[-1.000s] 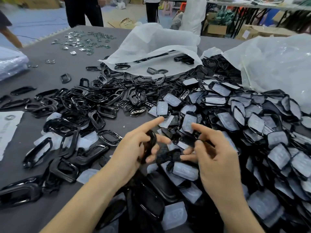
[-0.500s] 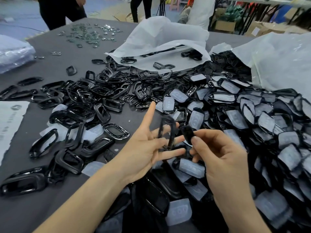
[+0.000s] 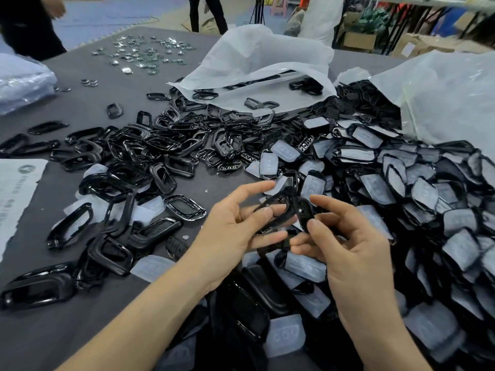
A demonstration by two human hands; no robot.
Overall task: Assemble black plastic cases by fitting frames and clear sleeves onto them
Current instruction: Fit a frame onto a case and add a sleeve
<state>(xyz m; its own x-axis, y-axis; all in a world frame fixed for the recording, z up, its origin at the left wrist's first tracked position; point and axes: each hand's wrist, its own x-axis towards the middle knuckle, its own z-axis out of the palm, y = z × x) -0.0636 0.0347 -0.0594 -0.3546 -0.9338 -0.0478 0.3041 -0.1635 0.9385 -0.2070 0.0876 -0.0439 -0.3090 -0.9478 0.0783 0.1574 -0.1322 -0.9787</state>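
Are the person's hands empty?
No, the left hand holds a black frame and the right hand pinches a small black piece.

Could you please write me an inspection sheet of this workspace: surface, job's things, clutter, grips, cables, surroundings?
Surface: grey table, largely covered by parts.
Job's things: black frame and small black part in the hands; loose frames left; sleeved cases right.
Clutter: white bags, metal pieces, printed sheet.
Grips: left hand holds the black frame; right hand pinches the small black part.
Cables: nothing seen.
Surroundings: standing people, cardboard boxes beyond the table.
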